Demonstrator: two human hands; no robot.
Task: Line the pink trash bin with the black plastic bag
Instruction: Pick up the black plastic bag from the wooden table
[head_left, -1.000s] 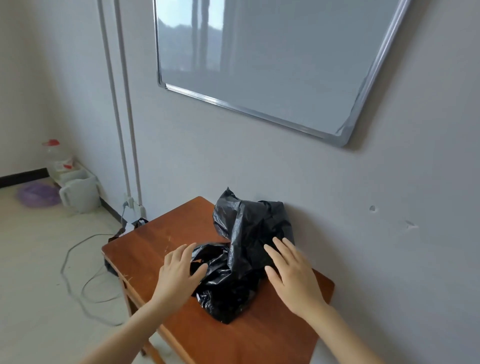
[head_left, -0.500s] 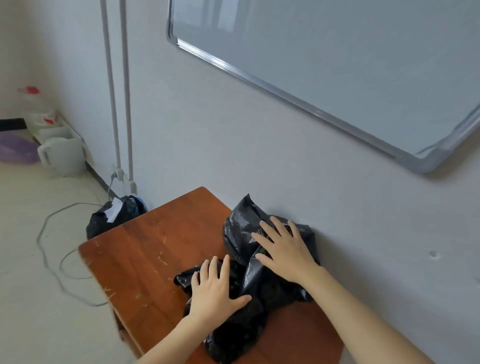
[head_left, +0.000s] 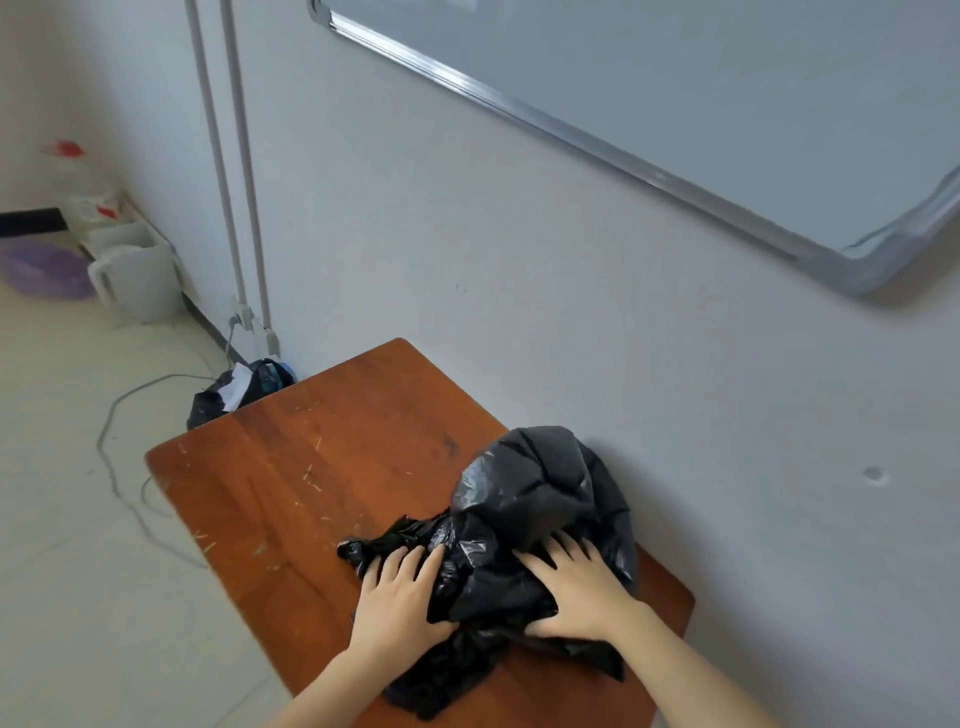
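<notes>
A crumpled black plastic bag (head_left: 524, 499) lies on the right part of a small brown wooden table (head_left: 311, 467), against the wall. My left hand (head_left: 397, 597) rests on the bag's left side, fingers spread over the plastic and thumb tucked into a fold. My right hand (head_left: 582, 592) presses on the bag's middle, its fingers dug into the plastic and its thumb pinching a bunch from below. A puffed-up part of the bag rises behind my right hand. No pink trash bin is in view.
The table stands against a grey wall under a whiteboard (head_left: 727, 104). On the floor to the left lie a filled black bag (head_left: 234, 389), a grey cable (head_left: 119, 467), a white jug (head_left: 135, 275) and a purple basin (head_left: 41, 267). Two pipes (head_left: 228, 156) run up the wall.
The view has tilted down and shifted right. Both hands have slid towards me over the bag and closed into the plastic, and the bag has bunched up between them.
</notes>
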